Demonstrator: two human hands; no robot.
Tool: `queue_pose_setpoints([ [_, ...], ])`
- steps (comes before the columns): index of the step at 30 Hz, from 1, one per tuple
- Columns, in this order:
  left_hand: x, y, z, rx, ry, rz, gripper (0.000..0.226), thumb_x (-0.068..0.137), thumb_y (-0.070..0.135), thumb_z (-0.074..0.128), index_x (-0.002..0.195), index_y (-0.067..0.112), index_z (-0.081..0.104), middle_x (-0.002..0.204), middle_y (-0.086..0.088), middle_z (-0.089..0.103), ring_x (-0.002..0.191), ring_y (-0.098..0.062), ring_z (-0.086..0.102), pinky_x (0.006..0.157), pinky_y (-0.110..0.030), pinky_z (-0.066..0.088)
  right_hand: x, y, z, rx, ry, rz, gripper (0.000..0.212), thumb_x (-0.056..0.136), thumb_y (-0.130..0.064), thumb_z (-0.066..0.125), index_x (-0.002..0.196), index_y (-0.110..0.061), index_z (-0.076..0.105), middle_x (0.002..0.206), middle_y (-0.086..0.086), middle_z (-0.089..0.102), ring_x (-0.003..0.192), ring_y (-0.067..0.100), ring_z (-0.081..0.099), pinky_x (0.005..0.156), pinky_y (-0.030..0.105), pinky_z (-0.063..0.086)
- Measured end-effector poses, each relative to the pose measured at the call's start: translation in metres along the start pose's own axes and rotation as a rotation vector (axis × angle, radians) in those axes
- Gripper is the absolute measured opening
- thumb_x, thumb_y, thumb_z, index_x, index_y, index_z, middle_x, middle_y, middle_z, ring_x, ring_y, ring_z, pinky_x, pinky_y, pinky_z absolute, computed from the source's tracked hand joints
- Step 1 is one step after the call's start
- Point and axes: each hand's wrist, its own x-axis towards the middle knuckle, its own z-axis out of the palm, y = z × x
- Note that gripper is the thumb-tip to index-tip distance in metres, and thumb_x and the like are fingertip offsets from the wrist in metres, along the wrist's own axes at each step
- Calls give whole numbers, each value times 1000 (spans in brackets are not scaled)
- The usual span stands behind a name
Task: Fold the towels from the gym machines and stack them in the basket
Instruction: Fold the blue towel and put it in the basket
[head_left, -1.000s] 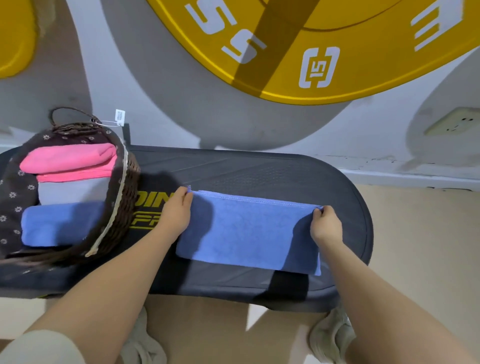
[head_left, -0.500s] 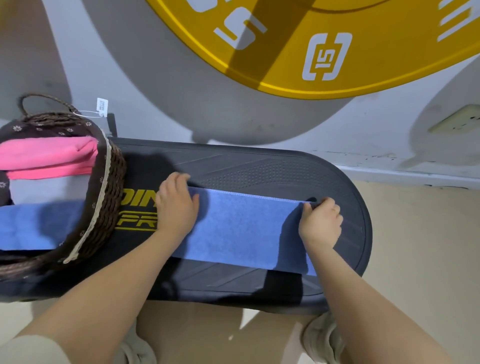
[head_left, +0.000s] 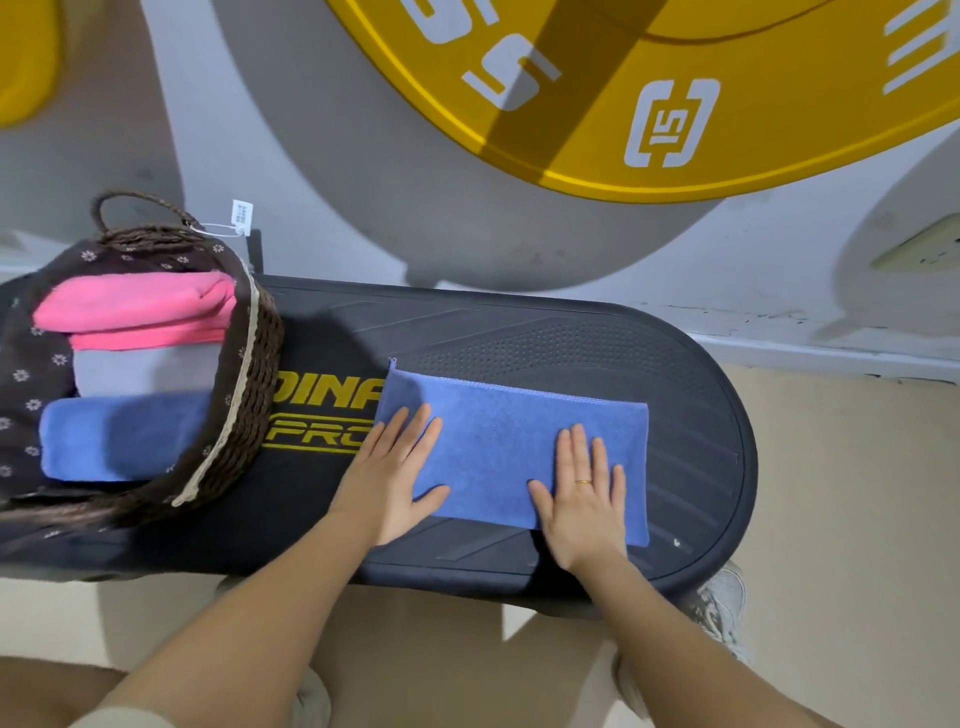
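I had both palms flat on the blue towel (head_left: 511, 447), fingers straight: the left hand (head_left: 395, 475) pressed its left end, half off onto the counter (head_left: 571, 343), and the right hand (head_left: 584, 499) pressed its near right part. Neither gripped anything. The towel lay folded into a long strip on the right of the counter, well apart from the basket (head_left: 249, 415) at the left. It looked soft, light and limp to me, likely to sag if lifted by one corner, so I judged the short ends the best hold. Bare counter showed beyond its far and right edges; its near edge sat close to the counter's rim. The basket already held a pink towel (head_left: 135, 312) and another blue one.
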Motion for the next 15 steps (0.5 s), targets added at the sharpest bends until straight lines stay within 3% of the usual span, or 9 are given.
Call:
queue_pose_setpoints([
  [3,-2,15,-12,-38,-15,-37,76,82,54,34,144,11,31,155,-7,24,141,-32,28,113,-42,22,-10,25,-16,32,-51,180,71,95,-56,17,148,-20,-14,157,-4,-19,146,21,-14,118,41,-4],
  [6,3,31,-20,-54,-24,-100,73,89,41,42,150,14,11,159,-2,0,146,-25,5,118,-39,6,-12,42,-32,104,-100,206,72,97,-43,37,149,-17,-7,158,7,-10,146,28,-5,118,42,7],
  [9,7,45,-22,-57,-1,-32,65,91,28,43,149,18,16,159,-3,3,145,-23,9,118,-37,10,-7,43,-51,242,-58,176,62,94,-16,48,146,-8,15,151,18,20,136,35,26,110,43,30],
  [11,9,56,-21,-80,6,48,60,93,26,43,148,20,21,159,-5,7,144,-24,15,114,-35,19,-4,41,-60,410,-8,260,57,91,-7,49,143,-8,24,142,16,33,125,34,42,97,42,42],
  [15,14,74,-24,-17,-7,45,62,94,43,42,148,24,20,158,-2,8,138,-24,23,108,-36,24,1,39,-64,722,-22,515,43,90,-6,50,131,-3,37,130,17,47,111,33,52,77,37,44],
])
